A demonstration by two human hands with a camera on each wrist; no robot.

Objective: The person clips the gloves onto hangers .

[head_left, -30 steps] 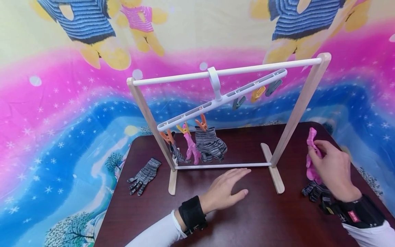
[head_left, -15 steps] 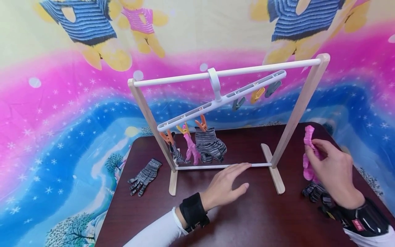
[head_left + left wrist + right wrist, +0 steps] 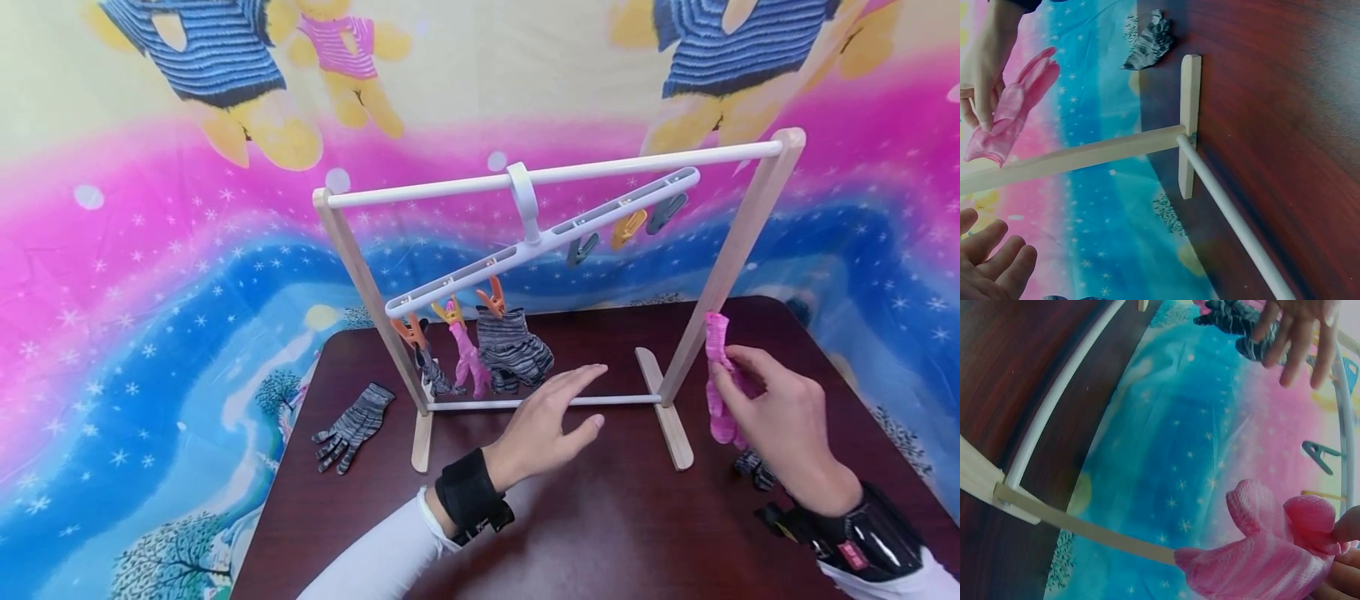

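Observation:
My right hand [image 3: 783,421] pinches a pink knitted glove [image 3: 717,367] between thumb and fingers, beside the rack's right post. In the left wrist view the glove [image 3: 1013,115] slants with its finger ends away from the grip. My left hand [image 3: 543,429] holds nothing; its fingers are stretched out in front of the rack's lower bar. A white clip hanger [image 3: 543,242] hangs tilted from the rack's top bar [image 3: 637,167], left end low. Clipped on its left half are a grey striped glove [image 3: 431,367], a pink glove [image 3: 468,358] and another grey striped glove [image 3: 513,346].
Several clips, among them a yellow clip [image 3: 630,227], dangle on the hanger's right half. One grey striped glove [image 3: 356,427] lies on the table at the left. Another grey striped glove [image 3: 753,468] is partly hidden behind my right hand. A patterned cloth [image 3: 187,292] covers the wall.
My right hand has carried the pink glove left, up to the rack's right post. My left hand has risen slightly, fingers still stretched out.

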